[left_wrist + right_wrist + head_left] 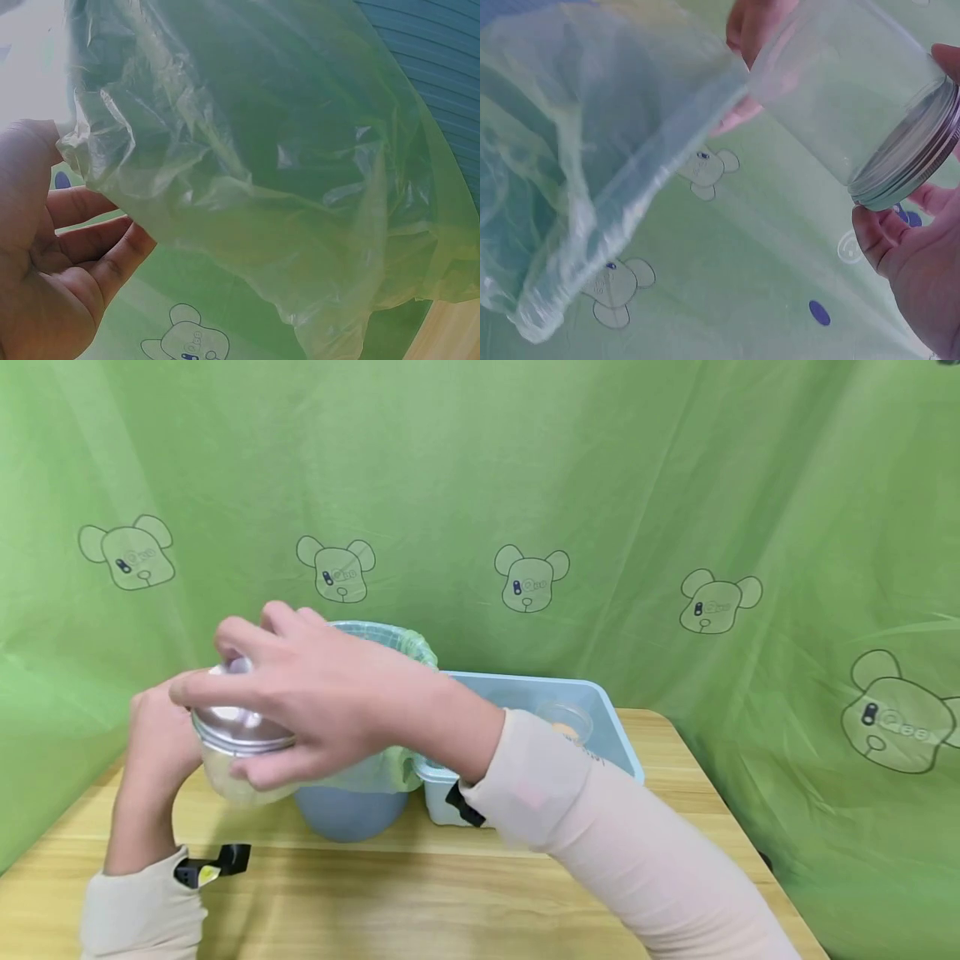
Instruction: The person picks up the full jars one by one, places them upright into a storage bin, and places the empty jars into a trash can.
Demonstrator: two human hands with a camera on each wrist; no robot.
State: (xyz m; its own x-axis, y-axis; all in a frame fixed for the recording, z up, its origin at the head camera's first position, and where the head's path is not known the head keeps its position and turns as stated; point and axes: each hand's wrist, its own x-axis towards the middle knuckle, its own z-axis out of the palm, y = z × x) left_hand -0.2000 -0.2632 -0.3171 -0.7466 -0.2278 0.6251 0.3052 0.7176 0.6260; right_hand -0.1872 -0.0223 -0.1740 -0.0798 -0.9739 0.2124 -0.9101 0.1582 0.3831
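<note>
In the head view my right hand (322, 693) holds a clear jar (240, 781) by its silver metal lid (243, 727). The right wrist view shows the jar (847, 82) tilted, with fingers and thumb of the right hand (930, 255) around the lid. Partly hidden behind the jar is my left hand (161, 735). In the left wrist view the left hand (56, 277) pinches the edge of a thin, translucent green plastic bag (247, 187). That bag lines a blue-grey bin (348, 814), mostly covered by my right hand and forearm.
Right of the bin stands a light blue rectangular basin (618, 727), partly behind my right sleeve. Inside it is a clear round container (577, 718) with something orange. All stand on a wooden table (450, 893), with a green curtain (450, 460) behind.
</note>
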